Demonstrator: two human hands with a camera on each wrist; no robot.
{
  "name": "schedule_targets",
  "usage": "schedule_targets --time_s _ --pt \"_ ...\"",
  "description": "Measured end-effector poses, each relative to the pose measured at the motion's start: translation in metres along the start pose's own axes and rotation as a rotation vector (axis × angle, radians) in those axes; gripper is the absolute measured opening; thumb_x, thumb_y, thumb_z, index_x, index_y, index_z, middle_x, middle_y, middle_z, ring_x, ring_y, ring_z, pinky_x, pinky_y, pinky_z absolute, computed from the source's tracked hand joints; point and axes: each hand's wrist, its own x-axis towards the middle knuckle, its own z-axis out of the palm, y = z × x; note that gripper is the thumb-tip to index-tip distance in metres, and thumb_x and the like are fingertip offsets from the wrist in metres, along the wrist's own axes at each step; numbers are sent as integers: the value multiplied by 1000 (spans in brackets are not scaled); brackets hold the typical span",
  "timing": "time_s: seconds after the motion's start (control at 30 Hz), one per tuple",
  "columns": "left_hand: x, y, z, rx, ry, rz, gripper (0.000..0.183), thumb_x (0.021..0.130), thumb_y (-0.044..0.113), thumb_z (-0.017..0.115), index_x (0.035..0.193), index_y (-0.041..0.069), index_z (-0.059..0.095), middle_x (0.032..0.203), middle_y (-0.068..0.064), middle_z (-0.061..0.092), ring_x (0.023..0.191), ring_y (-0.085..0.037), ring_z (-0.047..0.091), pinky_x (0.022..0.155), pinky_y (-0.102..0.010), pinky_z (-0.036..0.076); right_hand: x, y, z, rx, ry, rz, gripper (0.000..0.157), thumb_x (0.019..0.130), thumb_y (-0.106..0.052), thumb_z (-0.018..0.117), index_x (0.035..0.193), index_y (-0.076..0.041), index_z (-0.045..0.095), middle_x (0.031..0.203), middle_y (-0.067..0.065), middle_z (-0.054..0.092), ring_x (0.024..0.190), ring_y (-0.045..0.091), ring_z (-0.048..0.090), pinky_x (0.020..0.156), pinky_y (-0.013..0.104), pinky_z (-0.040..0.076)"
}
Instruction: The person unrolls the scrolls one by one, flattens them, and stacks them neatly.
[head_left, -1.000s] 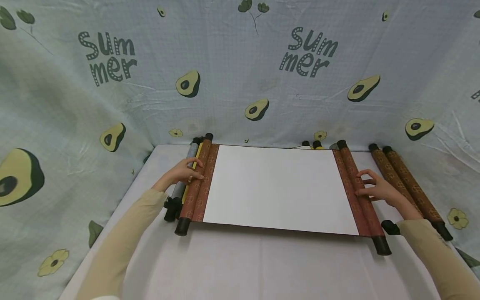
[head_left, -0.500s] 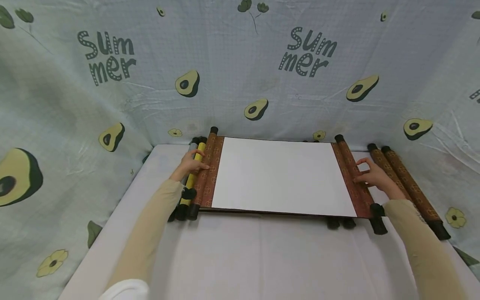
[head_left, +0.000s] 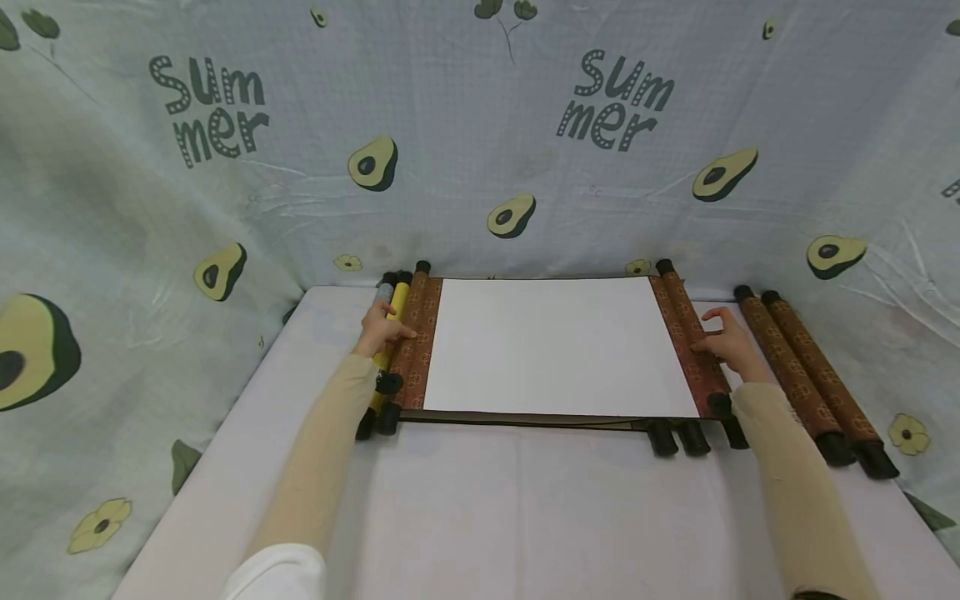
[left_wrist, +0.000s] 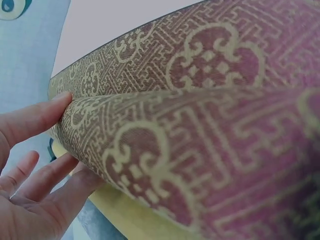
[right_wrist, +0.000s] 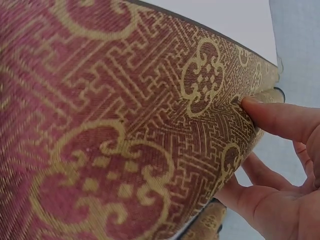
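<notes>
A hanging scroll (head_left: 555,346) with blank white paper lies spread across the far half of the table, its two ends rolled in red-brown brocade with black knobs. My left hand (head_left: 381,329) grips the left roll (head_left: 405,354), thumb on top and other fingers beneath, as the left wrist view shows. On the opposite end, my right hand (head_left: 729,343) pinches the right roll (head_left: 686,325) with the thumb over the brocade (right_wrist: 205,80). A yellow roll (head_left: 397,300) and a grey roll (head_left: 385,292) lie just left of the left roll, partly behind my hand.
Two brown patterned rolls (head_left: 795,375) with black ends lie side by side near the table's right edge. Black knobs (head_left: 677,437) and a dark edge show below the scroll's near side. A cloth backdrop (head_left: 450,125) printed with avocados stands behind the white table (head_left: 465,517).
The scroll has moved away from me and come down over other scrolls, its right end shifting left. Knobs underneath now show at its near edge. Both hands keep their grip.
</notes>
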Motion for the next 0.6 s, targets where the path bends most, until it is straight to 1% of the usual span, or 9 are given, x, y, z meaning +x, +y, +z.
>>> schedule_targets --time_s 0.07,0.1,0.23,0.3,0.33,0.47,0.53,0.57,0.6 --pt "5 -9 0 -16 8 10 62 50 10 86 95 10 44 94 -19 46 55 -22 52 48 -34 44 1 -1 3 12 -2 8 57 76 -2 59 122 1 24 88 17 49 62 14 47 53 31 43" --pt "9 -11 -1 2 31 -9 63 50 9 86 96 9 43 95 -20 45 55 -23 52 48 -35 45 1 -1 4 16 -4 11 57 76 -2 59 121 1 24 86 15 50 61 13 47 53 31 42" --pt "-30 23 -4 52 56 -117 58 63 -1 76 107 3 39 109 -19 44 61 -22 54 57 -37 48 3 -4 9 19 -16 26 55 77 -2 59 121 1 25 78 8 52 59 12 46 53 31 40" --pt "-27 22 -4 82 79 -107 58 63 -1 77 106 2 38 110 -20 43 62 -23 54 57 -39 47 3 -4 11 14 -24 37 54 78 -3 58 121 1 25 78 8 51 59 13 44 53 31 39" --pt "-17 12 -4 78 99 -64 58 60 2 79 102 4 40 105 -19 44 60 -22 53 54 -37 46 3 -4 12 12 -25 39 54 78 -2 58 121 1 25 79 8 51 59 13 44 53 31 39" --pt "43 -45 1 131 136 132 66 43 25 89 87 12 42 88 -14 43 62 -22 43 45 -33 37 3 -3 18 16 -34 43 53 78 0 58 120 3 26 80 10 50 59 12 43 52 30 39" --pt "48 -49 1 184 125 142 67 43 29 89 89 13 44 89 -14 44 69 -24 43 48 -33 38 2 -1 21 15 -36 38 52 78 1 58 119 4 27 81 11 51 59 10 44 52 29 40" --pt "40 -41 0 223 105 120 66 47 27 88 93 10 45 93 -15 45 74 -26 43 51 -35 40 2 1 22 15 -39 35 50 78 1 58 118 4 27 82 13 52 60 10 45 52 29 41" --pt "25 -30 -2 246 91 119 63 51 24 87 95 7 46 95 -17 46 76 -28 44 53 -35 40 2 2 24 14 -41 32 49 78 1 58 117 4 28 85 16 53 60 9 45 53 29 41"
